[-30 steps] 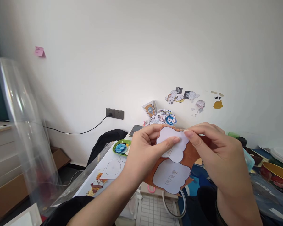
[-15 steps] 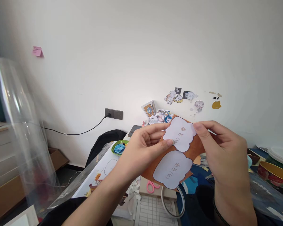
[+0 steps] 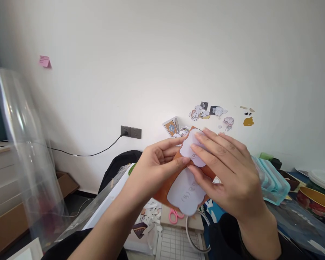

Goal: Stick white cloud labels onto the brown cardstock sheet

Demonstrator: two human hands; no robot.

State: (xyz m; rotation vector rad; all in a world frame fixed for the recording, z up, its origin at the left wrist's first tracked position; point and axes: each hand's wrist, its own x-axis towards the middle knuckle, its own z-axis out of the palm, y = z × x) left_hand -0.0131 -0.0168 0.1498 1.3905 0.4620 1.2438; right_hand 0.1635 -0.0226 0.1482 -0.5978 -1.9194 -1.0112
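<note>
An orange paper card is held up, tilted, in front of me. Two white cloud-shaped panels are on it, an upper panel and a lower panel, both with outlined characters. My left hand pinches the card's left side, thumb on the front and fingers behind. Across the upper panel lie the outstretched fingers of my right hand, hiding much of its writing. The right thumb rests at the top of the lower panel. Below the card are pink-handled scissors and a pale ring.
A gridded board lies beneath my hands, beside paper scraps. At right stand a teal plastic box and a gold-rimmed tin. Paper cutouts are by the wall. A clear plastic roll stands left.
My right hand has let go of the card's upper right edge and moved left, laying its fingers over the front. The card has shifted slightly left; the teal box now shows.
</note>
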